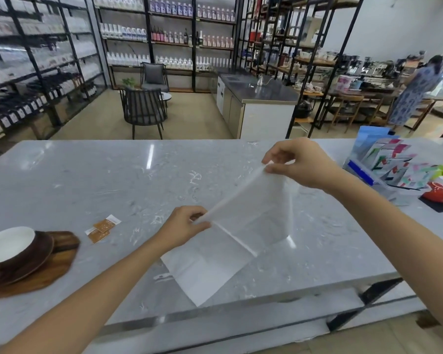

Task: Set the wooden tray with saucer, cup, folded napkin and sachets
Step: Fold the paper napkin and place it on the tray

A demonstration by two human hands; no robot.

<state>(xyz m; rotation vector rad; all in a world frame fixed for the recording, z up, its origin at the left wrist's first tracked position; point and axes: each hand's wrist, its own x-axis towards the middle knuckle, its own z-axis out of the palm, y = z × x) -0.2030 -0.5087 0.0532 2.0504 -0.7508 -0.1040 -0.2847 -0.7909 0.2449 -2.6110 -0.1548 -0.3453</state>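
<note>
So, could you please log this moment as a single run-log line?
step: folding napkin | left hand: pinches edge | right hand: pinches edge | sachets: on counter | wooden tray: holds saucer, cup

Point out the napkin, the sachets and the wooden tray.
napkin point(225, 254): head view, on the flat middle of the white sheet, below the lifted fold.
sachets point(101, 229): head view, on the brown middle of the small packets lying on the counter.
wooden tray point(49, 273): head view, on its bare front edge beside the saucer.
</note>
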